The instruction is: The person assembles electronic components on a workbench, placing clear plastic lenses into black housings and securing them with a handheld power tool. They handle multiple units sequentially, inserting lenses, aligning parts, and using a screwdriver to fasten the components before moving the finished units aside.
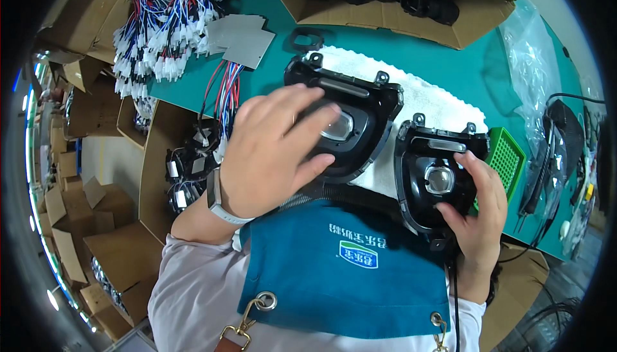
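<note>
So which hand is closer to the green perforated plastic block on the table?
Right. The right hand grips a black lamp housing right beside the green perforated plastic block; the left hand rests on another housing farther left.

Both lamp housings, the left lamp housing and the right lamp housing, are glossy black with clear lenses. Towel under them: white, nubbly texture. Table mat: teal green. Small basket: bright green grid. Wire bundles: red, blue and white with white plugs. Apron: dark teal, white print. Boxes: plain brown cardboard. Wristband: grey.
</note>
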The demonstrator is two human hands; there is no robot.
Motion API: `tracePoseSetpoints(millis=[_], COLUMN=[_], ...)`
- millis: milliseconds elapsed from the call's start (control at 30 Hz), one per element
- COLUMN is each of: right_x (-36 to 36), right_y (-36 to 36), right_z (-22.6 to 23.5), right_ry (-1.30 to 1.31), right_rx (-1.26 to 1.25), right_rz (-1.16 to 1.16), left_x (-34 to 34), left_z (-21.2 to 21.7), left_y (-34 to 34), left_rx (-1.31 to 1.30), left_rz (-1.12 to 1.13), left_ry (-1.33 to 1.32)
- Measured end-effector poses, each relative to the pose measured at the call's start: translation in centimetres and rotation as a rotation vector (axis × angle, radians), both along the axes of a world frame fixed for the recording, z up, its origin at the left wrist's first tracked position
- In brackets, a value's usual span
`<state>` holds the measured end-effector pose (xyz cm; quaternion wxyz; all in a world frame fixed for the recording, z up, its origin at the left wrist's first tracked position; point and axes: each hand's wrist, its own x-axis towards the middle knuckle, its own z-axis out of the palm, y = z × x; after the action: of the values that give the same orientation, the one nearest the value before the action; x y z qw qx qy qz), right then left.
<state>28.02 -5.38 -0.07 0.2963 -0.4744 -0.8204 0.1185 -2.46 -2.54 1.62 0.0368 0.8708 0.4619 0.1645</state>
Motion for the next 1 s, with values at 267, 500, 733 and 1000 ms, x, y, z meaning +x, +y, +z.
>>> tracePoseSetpoints(millis=[267,500,733,1000], right_x=[4.0,5.7,5.3,4.8], right_y=[-3.6,-5.6,-5.7,-5.9], right_z=[-0.5,-1.6,-1.8,-1.2], right_ry=[0.110,0.263,0.242,0.259], right_rx=[0.072,0.087,0.110,0.153], right_rz=[-0.198,-0.320,-0.284,-0.290], left_x=[-1.0,-1.6,-1.6,-1.1], left_z=[-1.3,-2.7,-2.8,-1.6], left_y=[-0.8,-1.2,-1.0,-0.2], left_rx=[0.013,0.135,0.174,0.103], left_rz=[-0.073,-0.135,-0.169,-0.179], left_ry=[-0.005,-0.124,-0.109,-0.157])
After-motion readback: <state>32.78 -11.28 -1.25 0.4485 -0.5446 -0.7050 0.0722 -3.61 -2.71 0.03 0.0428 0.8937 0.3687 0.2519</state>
